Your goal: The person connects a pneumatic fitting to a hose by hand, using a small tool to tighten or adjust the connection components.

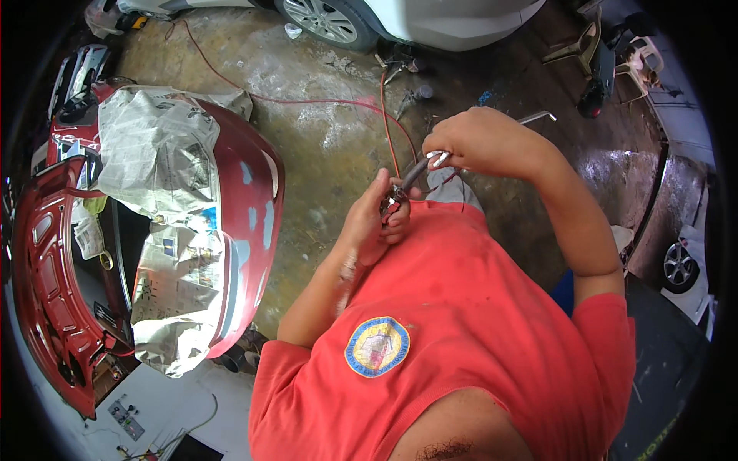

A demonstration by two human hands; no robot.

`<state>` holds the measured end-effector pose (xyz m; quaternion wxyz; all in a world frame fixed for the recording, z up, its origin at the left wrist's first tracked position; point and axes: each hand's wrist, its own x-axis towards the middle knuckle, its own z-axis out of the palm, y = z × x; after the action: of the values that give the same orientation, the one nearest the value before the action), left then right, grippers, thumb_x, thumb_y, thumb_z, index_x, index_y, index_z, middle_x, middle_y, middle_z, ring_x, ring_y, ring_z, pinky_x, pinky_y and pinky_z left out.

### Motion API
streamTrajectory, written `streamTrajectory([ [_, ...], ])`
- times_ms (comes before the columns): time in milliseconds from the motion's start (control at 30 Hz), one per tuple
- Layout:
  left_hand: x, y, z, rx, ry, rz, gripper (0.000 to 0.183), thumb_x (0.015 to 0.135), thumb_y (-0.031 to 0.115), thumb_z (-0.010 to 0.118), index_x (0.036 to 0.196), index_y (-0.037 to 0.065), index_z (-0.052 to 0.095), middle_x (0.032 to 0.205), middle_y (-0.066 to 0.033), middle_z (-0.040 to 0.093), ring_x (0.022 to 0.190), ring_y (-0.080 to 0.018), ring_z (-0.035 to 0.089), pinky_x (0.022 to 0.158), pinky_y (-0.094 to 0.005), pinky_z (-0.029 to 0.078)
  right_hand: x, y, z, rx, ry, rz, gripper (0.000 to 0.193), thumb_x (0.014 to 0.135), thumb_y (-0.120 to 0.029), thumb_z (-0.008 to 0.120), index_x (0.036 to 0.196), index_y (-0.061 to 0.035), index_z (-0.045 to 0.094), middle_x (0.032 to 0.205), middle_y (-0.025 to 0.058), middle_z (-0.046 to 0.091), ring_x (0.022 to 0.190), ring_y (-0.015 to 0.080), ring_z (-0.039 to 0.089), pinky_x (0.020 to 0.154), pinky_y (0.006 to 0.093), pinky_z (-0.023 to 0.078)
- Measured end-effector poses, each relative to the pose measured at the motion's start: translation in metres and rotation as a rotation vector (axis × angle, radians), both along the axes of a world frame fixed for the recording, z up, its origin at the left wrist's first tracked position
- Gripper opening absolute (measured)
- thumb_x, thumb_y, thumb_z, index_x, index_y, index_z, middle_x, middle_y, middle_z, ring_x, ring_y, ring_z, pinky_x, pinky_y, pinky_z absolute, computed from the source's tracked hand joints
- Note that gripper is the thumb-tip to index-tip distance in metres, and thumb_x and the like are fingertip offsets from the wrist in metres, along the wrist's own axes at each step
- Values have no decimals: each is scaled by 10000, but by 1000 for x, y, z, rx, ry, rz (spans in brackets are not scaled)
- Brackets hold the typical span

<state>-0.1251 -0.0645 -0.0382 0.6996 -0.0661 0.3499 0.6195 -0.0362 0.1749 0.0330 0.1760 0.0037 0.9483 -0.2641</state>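
Note:
In front of my red shirt, my left hand (380, 215) is closed around a small tool with dark metal and red parts (394, 201). A dark grey tube-like piece (416, 174) runs from it up towards my right hand (483, 143). The fingers of that hand are curled around a thin silvery metal rod (536, 117), whose bent end sticks out to the right. Bright metal (440, 159) shows at its fingertips, close to the grey piece; whether they touch is unclear. A thin dark cord loops below.
At left stands a red car body (265, 177) with grey filler patches, partly covered in newspaper (157, 146), its lid (54, 284) raised. A red hose (307, 100) crosses the stained floor. A white car (446, 19) stands ahead; plastic chairs (576, 46) are at far right.

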Motion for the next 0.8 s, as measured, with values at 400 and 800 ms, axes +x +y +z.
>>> streamTrajectory([
  [400, 10, 2, -6, -8, 202, -9, 345, 1065, 365, 440, 953, 63, 562, 571, 30, 328, 454, -86, 240, 416, -269, 186, 9, -1, -3, -38, 102, -12, 231, 932, -330, 694, 905, -101, 694, 802, 118, 701, 824, 368, 691, 705, 489, 513],
  [800, 9, -1, -12, 17, 104, 160, 469, 1095, 515, 381, 958, 100, 551, 577, 32, 316, 463, -84, 232, 414, -262, 175, 56, 10, -39, -1289, 400, -1063, 363, 1092, -391, 541, 1148, -43, 626, 893, 8, 599, 538, -2, 389, 445, 170, 281],
])
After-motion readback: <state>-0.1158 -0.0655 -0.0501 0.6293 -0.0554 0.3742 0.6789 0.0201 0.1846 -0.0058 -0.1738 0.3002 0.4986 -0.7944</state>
